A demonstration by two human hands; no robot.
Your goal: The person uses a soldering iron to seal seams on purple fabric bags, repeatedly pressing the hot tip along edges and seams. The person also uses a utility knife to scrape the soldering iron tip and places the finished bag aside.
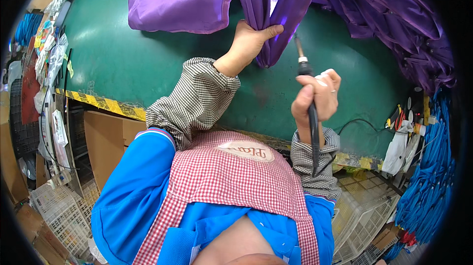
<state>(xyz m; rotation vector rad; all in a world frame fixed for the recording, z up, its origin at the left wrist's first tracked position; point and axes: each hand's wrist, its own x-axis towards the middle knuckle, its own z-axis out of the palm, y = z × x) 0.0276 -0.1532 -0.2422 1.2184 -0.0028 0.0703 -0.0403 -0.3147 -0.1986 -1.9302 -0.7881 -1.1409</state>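
Note:
My left hand [249, 43] grips the lower folded edge of a purple fabric garment or bag [182, 1], thumb across the cloth. A bluish-white light glows inside its fold. My right hand [319, 95] is closed around the black handle of a soldering iron [303, 65], its thin metal tip pointing up toward the purple edge. A small gap seems to separate tip and cloth. The iron's black cord runs down along my right wrist.
More purple fabric [394, 23] is heaped at the far right of the green table [172, 78]. Blue cords [428, 166] hang at the right edge, near hand tools [396, 117]. Clutter lines the left side. Plastic crates [364, 206] and a cardboard box [108, 142] stand below.

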